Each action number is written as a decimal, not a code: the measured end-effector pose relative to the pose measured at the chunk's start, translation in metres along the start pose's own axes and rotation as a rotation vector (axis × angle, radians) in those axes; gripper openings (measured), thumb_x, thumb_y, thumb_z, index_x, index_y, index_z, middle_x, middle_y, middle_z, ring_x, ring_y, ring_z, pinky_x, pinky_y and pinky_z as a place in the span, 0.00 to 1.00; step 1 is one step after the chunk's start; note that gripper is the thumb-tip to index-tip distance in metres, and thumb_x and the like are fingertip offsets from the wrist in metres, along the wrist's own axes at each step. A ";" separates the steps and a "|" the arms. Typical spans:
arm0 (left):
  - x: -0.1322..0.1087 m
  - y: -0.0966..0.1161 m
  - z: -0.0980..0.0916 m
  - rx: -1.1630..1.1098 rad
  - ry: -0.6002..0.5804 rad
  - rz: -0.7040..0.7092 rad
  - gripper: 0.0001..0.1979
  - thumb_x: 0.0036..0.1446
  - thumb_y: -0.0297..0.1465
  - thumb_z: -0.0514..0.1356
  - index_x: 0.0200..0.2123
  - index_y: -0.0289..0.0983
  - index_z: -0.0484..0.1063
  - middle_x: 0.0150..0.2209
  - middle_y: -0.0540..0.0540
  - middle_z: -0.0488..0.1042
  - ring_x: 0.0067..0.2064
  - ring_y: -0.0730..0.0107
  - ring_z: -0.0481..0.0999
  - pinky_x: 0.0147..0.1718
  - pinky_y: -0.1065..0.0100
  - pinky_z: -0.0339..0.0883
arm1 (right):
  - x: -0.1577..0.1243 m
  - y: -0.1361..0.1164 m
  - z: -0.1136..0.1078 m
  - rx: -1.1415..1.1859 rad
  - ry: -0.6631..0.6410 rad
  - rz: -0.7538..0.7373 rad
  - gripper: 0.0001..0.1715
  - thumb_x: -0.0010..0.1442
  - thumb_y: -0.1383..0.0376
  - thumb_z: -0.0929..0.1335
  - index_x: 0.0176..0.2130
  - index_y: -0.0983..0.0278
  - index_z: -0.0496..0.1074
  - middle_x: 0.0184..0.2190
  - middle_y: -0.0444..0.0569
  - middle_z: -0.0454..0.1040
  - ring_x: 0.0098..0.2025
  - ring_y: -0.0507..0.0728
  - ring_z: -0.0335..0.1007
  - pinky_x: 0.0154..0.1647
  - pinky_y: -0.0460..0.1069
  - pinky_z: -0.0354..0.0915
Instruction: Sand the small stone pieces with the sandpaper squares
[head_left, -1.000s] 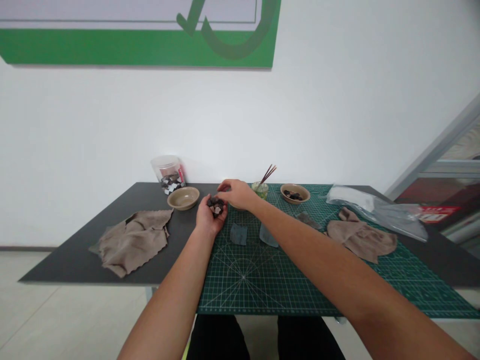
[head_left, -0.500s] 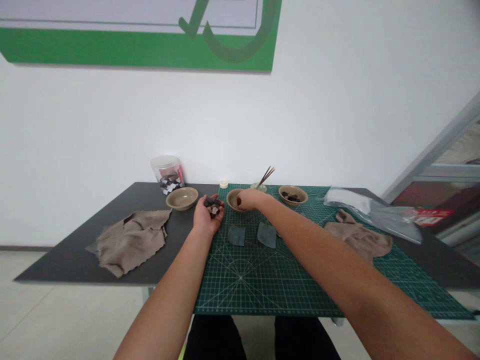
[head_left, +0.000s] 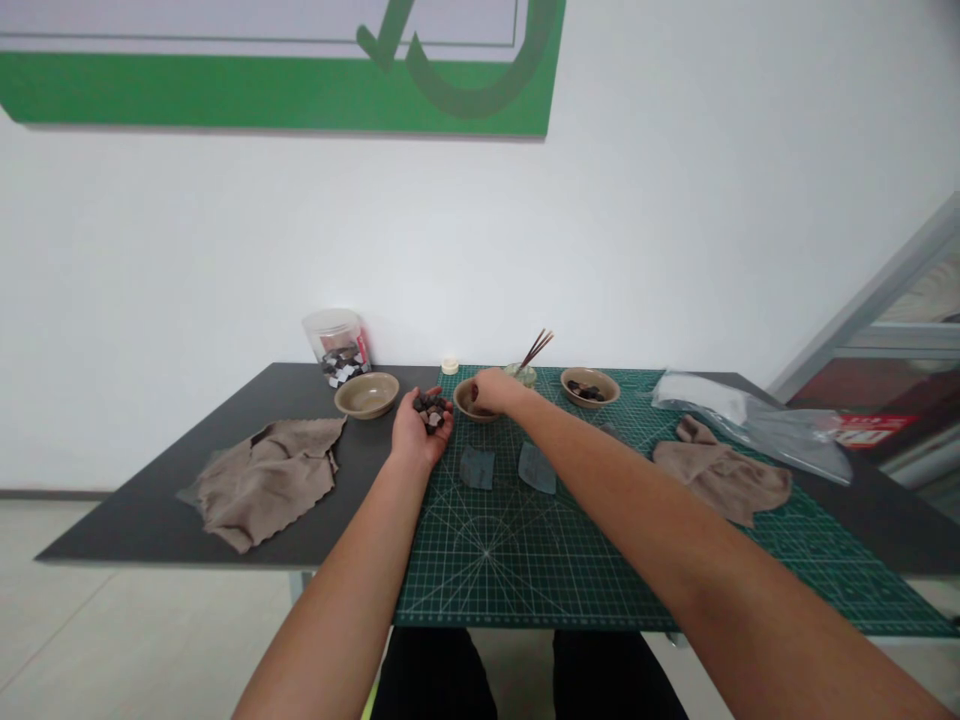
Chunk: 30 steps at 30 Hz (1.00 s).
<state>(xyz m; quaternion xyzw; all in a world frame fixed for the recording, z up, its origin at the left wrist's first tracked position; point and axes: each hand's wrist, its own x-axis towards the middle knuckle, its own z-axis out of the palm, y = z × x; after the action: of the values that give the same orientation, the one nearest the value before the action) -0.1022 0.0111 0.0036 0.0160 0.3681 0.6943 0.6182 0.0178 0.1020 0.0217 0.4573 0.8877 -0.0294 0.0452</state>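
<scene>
My left hand is palm up beside the middle bowl, its fingers curled round a heap of small dark and brown pieces. My right hand reaches over the middle bowl with its fingers bent down inside; what they hold, if anything, is hidden. To the left stands a tan bowl with nothing visible in it. Another bowl on the right holds dark pieces. Two thin grey-blue squares lie on the green cutting mat in front.
A clear jar of pieces stands at the back left. Grey-brown cloths lie on both sides. Brown sticks lean in a small glass dish. A plastic bag lies right; a small white cap is behind.
The fingers of my right hand have shifted slightly left and up within the middle bowl. My left hand still cradles the pieces. The whole view has shifted slightly.
</scene>
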 end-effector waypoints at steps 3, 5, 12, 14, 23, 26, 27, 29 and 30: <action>0.000 0.000 0.000 0.009 -0.002 -0.005 0.16 0.63 0.36 0.50 0.30 0.33 0.70 0.21 0.46 0.68 0.22 0.74 0.71 0.15 0.79 0.62 | 0.002 -0.002 0.000 0.011 0.040 0.008 0.16 0.57 0.66 0.67 0.43 0.69 0.78 0.45 0.64 0.77 0.48 0.65 0.75 0.46 0.51 0.69; 0.000 0.000 0.001 0.014 -0.001 -0.013 0.16 0.63 0.35 0.50 0.30 0.33 0.70 0.22 0.46 0.68 0.22 0.74 0.70 0.15 0.79 0.62 | 0.001 -0.004 0.000 0.019 0.054 -0.005 0.16 0.58 0.67 0.67 0.44 0.70 0.78 0.45 0.65 0.77 0.49 0.65 0.75 0.47 0.50 0.68; 0.001 -0.001 0.001 0.021 -0.012 -0.026 0.16 0.63 0.37 0.52 0.29 0.33 0.69 0.22 0.46 0.68 0.22 0.74 0.70 0.14 0.80 0.61 | -0.002 -0.009 0.000 0.039 0.050 -0.021 0.16 0.57 0.67 0.67 0.44 0.71 0.78 0.44 0.65 0.78 0.48 0.64 0.75 0.47 0.49 0.68; 0.002 -0.001 0.001 0.021 -0.019 -0.025 0.16 0.63 0.37 0.52 0.28 0.33 0.69 0.22 0.46 0.68 0.22 0.74 0.70 0.13 0.80 0.60 | -0.004 -0.009 -0.001 0.045 0.053 -0.015 0.15 0.56 0.66 0.68 0.43 0.70 0.78 0.43 0.64 0.79 0.47 0.64 0.76 0.46 0.49 0.68; 0.002 -0.003 0.001 -0.001 -0.105 -0.058 0.17 0.64 0.40 0.53 0.29 0.33 0.68 0.21 0.48 0.66 0.21 0.76 0.68 0.11 0.82 0.54 | -0.018 -0.018 -0.046 0.251 0.332 -0.143 0.16 0.59 0.63 0.66 0.46 0.65 0.76 0.44 0.53 0.79 0.47 0.58 0.74 0.47 0.47 0.65; 0.002 -0.004 0.002 -0.022 -0.146 -0.049 0.13 0.65 0.36 0.53 0.30 0.35 0.67 0.22 0.49 0.67 0.20 0.77 0.68 0.10 0.82 0.52 | -0.022 -0.028 -0.058 0.392 0.219 -0.360 0.16 0.57 0.63 0.69 0.45 0.65 0.77 0.44 0.50 0.79 0.45 0.55 0.74 0.45 0.45 0.65; 0.003 -0.005 0.002 -0.023 -0.155 -0.042 0.11 0.65 0.34 0.52 0.31 0.35 0.67 0.22 0.49 0.68 0.19 0.77 0.68 0.10 0.82 0.51 | -0.022 -0.031 -0.059 0.400 0.165 -0.386 0.16 0.56 0.64 0.70 0.45 0.65 0.77 0.43 0.50 0.80 0.44 0.55 0.75 0.43 0.44 0.65; 0.004 -0.005 0.002 -0.012 -0.160 -0.038 0.10 0.65 0.31 0.51 0.32 0.37 0.67 0.22 0.50 0.68 0.19 0.77 0.67 0.10 0.83 0.50 | -0.022 -0.035 -0.057 0.383 0.110 -0.391 0.17 0.54 0.66 0.71 0.45 0.65 0.78 0.43 0.50 0.80 0.44 0.55 0.75 0.43 0.45 0.65; 0.004 -0.006 0.002 -0.004 -0.164 -0.042 0.10 0.65 0.31 0.51 0.32 0.37 0.67 0.22 0.51 0.68 0.19 0.77 0.67 0.10 0.83 0.49 | -0.021 -0.035 -0.054 0.375 0.109 -0.387 0.18 0.53 0.67 0.72 0.45 0.64 0.78 0.43 0.50 0.80 0.45 0.55 0.75 0.43 0.44 0.65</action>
<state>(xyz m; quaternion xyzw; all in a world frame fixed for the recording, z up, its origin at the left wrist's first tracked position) -0.0976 0.0154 -0.0001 0.0637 0.3151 0.6782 0.6608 -0.0017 0.0693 0.0785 0.2806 0.9387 -0.1766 -0.0945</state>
